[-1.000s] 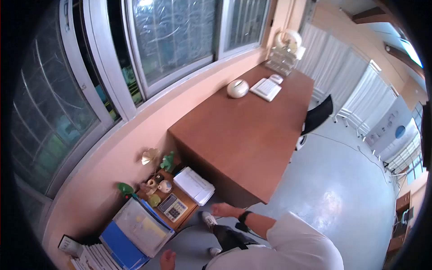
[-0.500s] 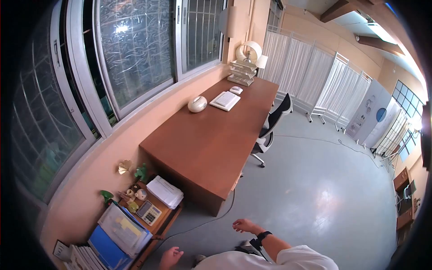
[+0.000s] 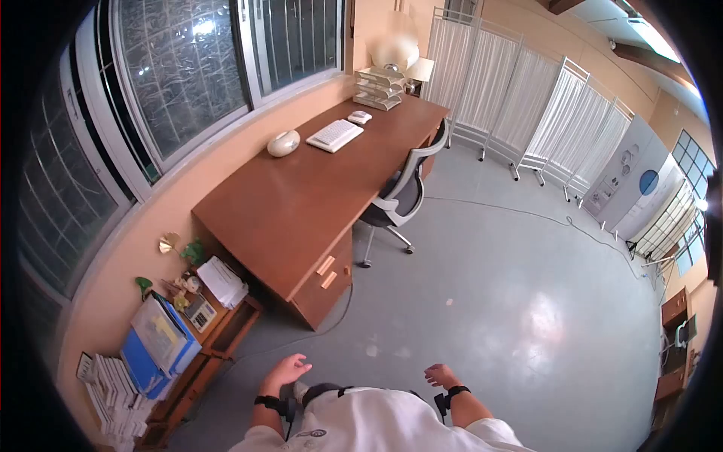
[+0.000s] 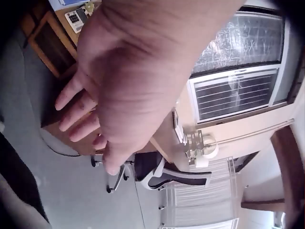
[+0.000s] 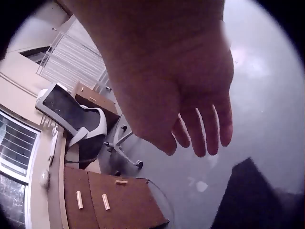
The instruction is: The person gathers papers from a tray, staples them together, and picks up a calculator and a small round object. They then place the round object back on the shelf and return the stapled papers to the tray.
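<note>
My left hand (image 3: 288, 371) hangs in the air over the floor in the head view, in front of the low wooden shelf (image 3: 218, 340). Its fingers are relaxed and touch nothing; the left wrist view has the palm (image 4: 128, 90) with fingers spread. To the right, my right hand (image 3: 441, 375) is likewise raised over the grey floor, holding nothing. In the right wrist view that hand (image 5: 190, 105) has its fingers loosely extended. Both wrists wear black straps. The brown desk (image 3: 279, 203) stands ahead, touched by neither hand.
A wheeled office chair (image 3: 399, 197) stands at the desk's right side. Papers, blue folders (image 3: 143, 361) and a calculator (image 3: 200, 312) lie on the low shelf. A cable (image 3: 512, 211) runs across the floor. White curtain screens (image 3: 512, 98) stand behind.
The view has swung and drawn back, showing more floor and the whole chair. Both hands and forearms now show at the bottom, the left further into view. Neither has taken hold of anything.
</note>
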`<state>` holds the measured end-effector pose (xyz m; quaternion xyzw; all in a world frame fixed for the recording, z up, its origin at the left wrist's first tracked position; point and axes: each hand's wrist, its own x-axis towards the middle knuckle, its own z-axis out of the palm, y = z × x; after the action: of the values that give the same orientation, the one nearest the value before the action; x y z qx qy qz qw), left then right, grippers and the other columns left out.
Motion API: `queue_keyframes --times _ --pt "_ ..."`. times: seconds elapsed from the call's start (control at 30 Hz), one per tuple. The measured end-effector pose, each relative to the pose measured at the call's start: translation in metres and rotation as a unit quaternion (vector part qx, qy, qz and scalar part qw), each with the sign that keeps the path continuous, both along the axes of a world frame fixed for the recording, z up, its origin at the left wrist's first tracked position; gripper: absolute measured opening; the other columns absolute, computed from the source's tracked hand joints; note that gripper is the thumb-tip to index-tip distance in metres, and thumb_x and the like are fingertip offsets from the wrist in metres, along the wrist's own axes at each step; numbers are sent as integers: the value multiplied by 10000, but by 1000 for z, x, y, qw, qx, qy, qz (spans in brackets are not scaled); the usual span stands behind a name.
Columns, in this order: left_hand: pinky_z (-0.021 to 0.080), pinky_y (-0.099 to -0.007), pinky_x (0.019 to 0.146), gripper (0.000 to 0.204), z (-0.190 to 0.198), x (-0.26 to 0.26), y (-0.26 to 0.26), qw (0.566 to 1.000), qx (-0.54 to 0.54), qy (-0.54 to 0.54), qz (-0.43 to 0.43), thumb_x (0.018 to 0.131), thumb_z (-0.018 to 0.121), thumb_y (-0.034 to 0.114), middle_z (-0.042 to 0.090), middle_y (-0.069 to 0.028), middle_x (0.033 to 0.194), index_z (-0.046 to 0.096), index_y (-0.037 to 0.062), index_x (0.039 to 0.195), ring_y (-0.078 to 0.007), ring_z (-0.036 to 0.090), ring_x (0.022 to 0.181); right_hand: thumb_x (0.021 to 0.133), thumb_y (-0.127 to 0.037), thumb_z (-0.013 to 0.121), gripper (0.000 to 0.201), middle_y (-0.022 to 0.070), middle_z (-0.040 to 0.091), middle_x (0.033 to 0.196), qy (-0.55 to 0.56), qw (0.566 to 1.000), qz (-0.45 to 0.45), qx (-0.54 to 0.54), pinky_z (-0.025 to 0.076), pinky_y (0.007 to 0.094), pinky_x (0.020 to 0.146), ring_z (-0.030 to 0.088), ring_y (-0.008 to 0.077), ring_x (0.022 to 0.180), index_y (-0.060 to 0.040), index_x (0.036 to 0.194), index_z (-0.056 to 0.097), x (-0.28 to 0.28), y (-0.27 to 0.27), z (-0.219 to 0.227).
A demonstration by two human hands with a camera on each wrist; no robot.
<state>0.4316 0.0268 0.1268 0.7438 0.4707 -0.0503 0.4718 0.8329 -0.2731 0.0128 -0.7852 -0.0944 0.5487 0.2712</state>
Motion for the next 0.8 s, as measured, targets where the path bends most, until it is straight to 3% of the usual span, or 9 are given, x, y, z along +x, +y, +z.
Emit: queue_keyframes --times 0.17,0.4,0.57,0.63,0.8 --pt "497 -358 836 498 -2 62 -23 999 -19 -27 26 842 658 416 663 -131 1053 586 63 1186 -252 634 959 864 -234 624 290 63 676 925 43 999 -27 9 539 334 670 647 174 796 -41 1080 625 55 -39 -2" --pt "503 -354 795 496 -21 119 4 993 -45 103 -21 846 652 437 670 -136 1003 607 41 1141 -245 641 917 898 -239 598 322 98 670 1007 64 994 -69 58 545 356 745 656 216 887 -34 1145 581 117 -17 -2" --pt "505 -355 781 469 -21 261 59 1000 -2 -10 -1 851 656 417 676 -147 990 617 36 1123 -235 646 905 899 -247 596 338 109 667 1021 39 995 -53 69 543 356 764 652 224 907 -30 1157 577 196 1 1" --pt "507 -354 767 461 -44 317 86 996 44 -76 -13 853 659 401 679 -142 971 613 31 1125 -239 649 890 891 -239 604 323 80 678 972 47 996 -57 58 541 337 719 655 194 863 -28 1136 595 239 4 -2" --pt "515 -358 774 457 -32 475 134 978 48 -201 -21 863 645 396 681 -147 991 600 38 1144 -245 659 896 898 -220 599 304 110 677 993 0 998 -57 35 552 345 728 660 211 881 -13 1121 591 352 24 29"
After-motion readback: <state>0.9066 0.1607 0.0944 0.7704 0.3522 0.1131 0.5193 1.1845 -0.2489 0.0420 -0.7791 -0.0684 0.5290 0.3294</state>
